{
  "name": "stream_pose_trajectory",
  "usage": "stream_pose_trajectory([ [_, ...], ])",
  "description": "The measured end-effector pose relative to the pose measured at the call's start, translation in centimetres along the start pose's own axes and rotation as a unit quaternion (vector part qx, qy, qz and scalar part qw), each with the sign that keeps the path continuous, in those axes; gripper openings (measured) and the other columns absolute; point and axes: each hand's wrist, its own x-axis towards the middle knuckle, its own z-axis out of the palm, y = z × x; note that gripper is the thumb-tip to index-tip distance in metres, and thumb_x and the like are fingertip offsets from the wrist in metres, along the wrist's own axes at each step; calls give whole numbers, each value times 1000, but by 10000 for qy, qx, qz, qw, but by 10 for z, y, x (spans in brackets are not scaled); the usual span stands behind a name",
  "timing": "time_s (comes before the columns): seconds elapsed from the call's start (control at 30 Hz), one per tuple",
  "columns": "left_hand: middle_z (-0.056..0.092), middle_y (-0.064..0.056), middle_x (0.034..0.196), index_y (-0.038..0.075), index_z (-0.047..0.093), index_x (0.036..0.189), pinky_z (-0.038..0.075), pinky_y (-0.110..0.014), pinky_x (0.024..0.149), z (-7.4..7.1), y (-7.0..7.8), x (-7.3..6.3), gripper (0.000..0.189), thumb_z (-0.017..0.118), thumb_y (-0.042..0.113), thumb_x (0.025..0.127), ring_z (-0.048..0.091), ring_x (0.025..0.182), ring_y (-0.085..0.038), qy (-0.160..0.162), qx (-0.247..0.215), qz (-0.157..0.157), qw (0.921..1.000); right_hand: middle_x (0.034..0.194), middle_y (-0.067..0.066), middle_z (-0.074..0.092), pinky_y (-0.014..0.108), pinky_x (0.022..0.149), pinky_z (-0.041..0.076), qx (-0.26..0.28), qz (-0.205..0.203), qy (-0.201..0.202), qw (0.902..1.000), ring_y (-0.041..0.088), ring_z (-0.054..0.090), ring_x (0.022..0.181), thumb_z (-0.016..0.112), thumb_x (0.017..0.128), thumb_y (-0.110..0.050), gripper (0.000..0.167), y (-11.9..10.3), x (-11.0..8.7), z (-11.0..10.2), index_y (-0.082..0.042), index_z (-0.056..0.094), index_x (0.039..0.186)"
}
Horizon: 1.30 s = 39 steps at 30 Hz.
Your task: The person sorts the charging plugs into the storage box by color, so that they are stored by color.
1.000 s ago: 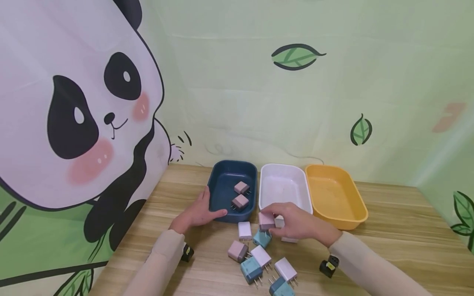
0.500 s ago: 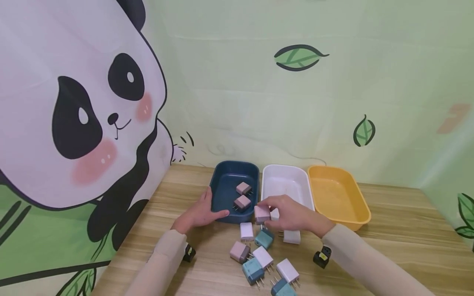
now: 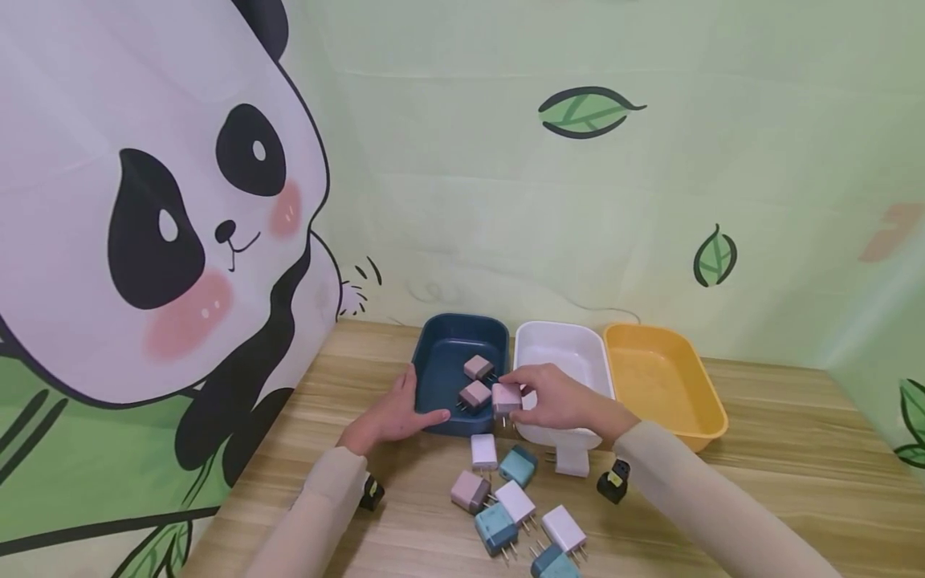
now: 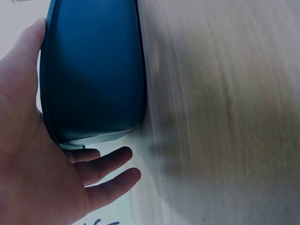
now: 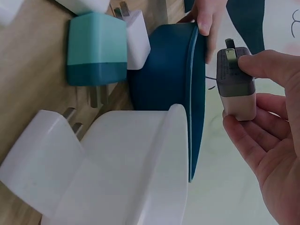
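Note:
My right hand (image 3: 555, 397) pinches a pink-and-grey plug charger (image 5: 238, 101) between thumb and fingers, its prongs pointing back toward the thumb side in the right wrist view. In the head view it overlaps the right rim of the dark blue bin (image 3: 444, 341). Two pink chargers (image 3: 478, 368) lie inside that bin. My left hand (image 3: 390, 413) rests against the bin's front left corner, thumb along the front rim. Its fingers (image 4: 110, 166) extend spread and fairly straight beside the bin in the left wrist view.
A white bin (image 3: 560, 337) and a yellow bin (image 3: 650, 361) stand in a row right of the blue one. Several chargers lie on the wooden table in front, including a pink one (image 3: 470, 491), a teal one (image 3: 495, 527) and a white one (image 3: 564, 527).
My right hand has carried the pink charger up and left from above the loose chargers to the blue bin's right edge. The left hand stays at the bin's corner.

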Motion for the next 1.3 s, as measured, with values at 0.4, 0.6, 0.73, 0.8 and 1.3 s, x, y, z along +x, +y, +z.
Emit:
stream_pose_trajectory([
  [0.4,7,-23,155,1,-3,150,26,-52,107,1,0,1,112,62,61,81,21,138,-37,-33,10,-18,10000,107,7,65,40,85,51,285,258,21,9993,17,59,93,73,81,-15,44,13,23,-1,1,61,121],
  [0.6,7,-22,155,1,-3,150,26,-52,107,1,-2,1,113,62,61,80,22,138,-37,-32,-36,-46,10000,106,6,64,38,85,52,269,332,-36,9991,16,59,92,73,81,-17,44,17,34,-1,0,62,120],
  [0.73,8,-22,155,1,-2,150,27,-52,107,2,-3,2,113,62,62,80,22,138,-37,-14,-2,-16,10000,107,8,64,36,83,52,250,346,-39,9991,17,60,91,73,81,-17,45,18,41,-2,3,61,119],
  [0.8,8,-23,155,1,-1,150,27,-52,107,2,-3,2,113,62,62,80,22,138,-37,-10,22,-8,10000,107,11,64,35,83,52,226,343,-36,9992,18,61,91,73,80,-16,45,19,44,-2,4,61,119],
  [1.3,8,-23,154,0,-2,150,27,-51,107,1,-3,4,113,62,63,80,21,138,-37,-39,76,21,10000,106,11,66,29,75,51,-376,518,-46,9979,19,59,86,73,81,-19,42,27,66,3,2,64,117],
])
